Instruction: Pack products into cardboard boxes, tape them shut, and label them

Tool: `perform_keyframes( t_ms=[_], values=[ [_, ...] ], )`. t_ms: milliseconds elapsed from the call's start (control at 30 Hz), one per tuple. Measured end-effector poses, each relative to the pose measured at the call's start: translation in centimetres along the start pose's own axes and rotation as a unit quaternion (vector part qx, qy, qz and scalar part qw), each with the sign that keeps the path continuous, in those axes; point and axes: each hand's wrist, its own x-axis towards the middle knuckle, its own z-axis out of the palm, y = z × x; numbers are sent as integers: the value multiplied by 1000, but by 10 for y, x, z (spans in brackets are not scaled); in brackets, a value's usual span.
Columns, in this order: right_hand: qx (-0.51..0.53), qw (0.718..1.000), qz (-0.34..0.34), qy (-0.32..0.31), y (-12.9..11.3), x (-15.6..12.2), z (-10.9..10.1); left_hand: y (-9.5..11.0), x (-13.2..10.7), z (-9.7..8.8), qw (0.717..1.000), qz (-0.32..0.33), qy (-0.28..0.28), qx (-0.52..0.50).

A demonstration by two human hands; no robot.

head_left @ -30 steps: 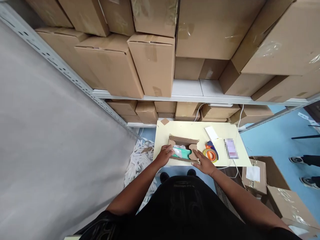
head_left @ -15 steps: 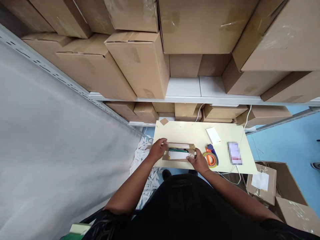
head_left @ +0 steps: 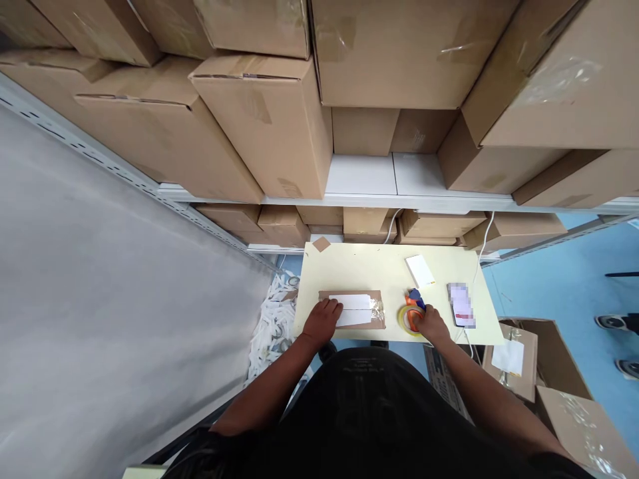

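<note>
On the cream table lies a small flat cardboard box point(head_left: 353, 326), its white-labelled flaps meeting along a seam, with clear tape at its right end. My left hand point(head_left: 321, 322) rests on the box's left end, fingers stretched over the flaps. To the right, my right hand point(head_left: 433, 326) has its fingers closed on the orange and blue tape dispenser point(head_left: 412, 313), which carries a roll of yellowish tape and still sits on the table. My fingertips are partly hidden behind it.
A white box point(head_left: 420, 271) and a phone point(head_left: 461, 306) with a cable lie on the table point(head_left: 359, 263). Shelves with stacked cartons point(head_left: 279, 133) rise ahead. Paper scraps point(head_left: 272, 326) cover the floor at left; open cartons point(head_left: 559, 352) stand at right. Another person's shoes point(head_left: 612, 322) show far right.
The box's flaps have been folded down, covering the green thing seen inside. My right hand has left the box and moved right to the tape dispenser. My left hand now lies on top.
</note>
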Motion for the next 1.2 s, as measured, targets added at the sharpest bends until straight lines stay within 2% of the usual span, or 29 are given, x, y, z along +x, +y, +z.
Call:
perform_keyframes(
  t_ms=[67,167,267,367,433,567,600,633,700,767,833,900,1000,1100,1200],
  values=[
    [7,999,14,-28,-3,15,5,6,4,-2,998,-53,5,-31],
    [14,999,-1,-37,-7,30,7,18,9,-8,987,-145,21,-71],
    [23,998,-16,-57,-6,37,4,27,12,-13,976,-191,1,-100],
    [22,997,-21,-69,-8,40,2,24,13,-16,949,-242,3,-202],
    [13,997,-18,-70,-14,41,1,18,14,-15,899,-293,7,-325],
    [-16,999,-8,-47,-26,34,-8,3,13,-8,736,-369,9,-567],
    [-23,999,-9,-38,-28,28,-14,1,12,-6,711,-370,16,-598],
    [-28,999,-14,-24,-30,21,-21,-1,12,-4,698,-363,23,-617],
    [-26,999,-42,22,-35,2,-37,-2,10,-1,692,-347,28,-633],
    [-3,990,-106,91,-48,-20,-54,-1,8,1,695,-331,24,-638],
    [31,963,-211,164,-70,-44,-67,1,7,2,698,-318,21,-642],
    [45,920,-329,207,-101,-65,-71,4,6,2,699,-301,24,-648],
    [6,873,-443,205,-152,-89,-65,10,5,2,694,-293,34,-657],
    [-47,861,-473,181,-185,-102,-53,15,4,0,675,-286,64,-677],
    [-72,860,-475,173,-196,-104,-47,17,1,-3,660,-274,93,-694]
  ],
)
